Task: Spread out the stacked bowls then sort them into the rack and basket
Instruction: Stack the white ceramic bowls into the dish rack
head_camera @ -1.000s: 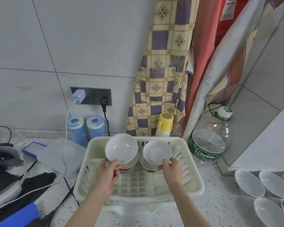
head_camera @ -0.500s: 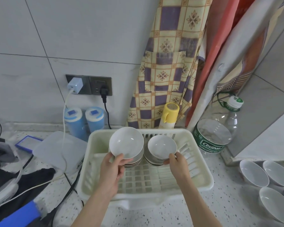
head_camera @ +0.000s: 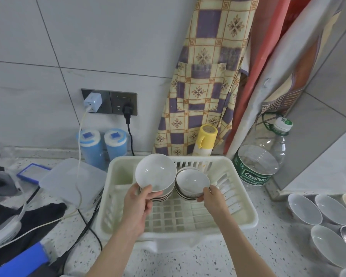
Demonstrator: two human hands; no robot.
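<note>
You are reading one legible label: "Cestbon" in white on the green band of the clear water jug (head_camera: pixel 257 168), standing right of the basket. Your left hand (head_camera: pixel 137 206) is gripping the rim of a white bowl (head_camera: pixel 155 171), tilted toward you above a stack of bowls (head_camera: pixel 162 193) in the cream plastic basket (head_camera: pixel 238 206). Your right hand (head_camera: pixel 212 198) is pinching the rim of a smaller white bowl (head_camera: pixel 192 181) atop a second stack beside it. More bowls (head_camera: pixel 305 208) are lying spread at far right. The basket is sitting on a speckled counter (head_camera: pixel 208 260) against a grey tiled wall (head_camera: pixel 88 47); a checked apron (head_camera: pixel 206 76) is hanging behind, beside a wall socket (head_camera: pixel 116 101).
</note>
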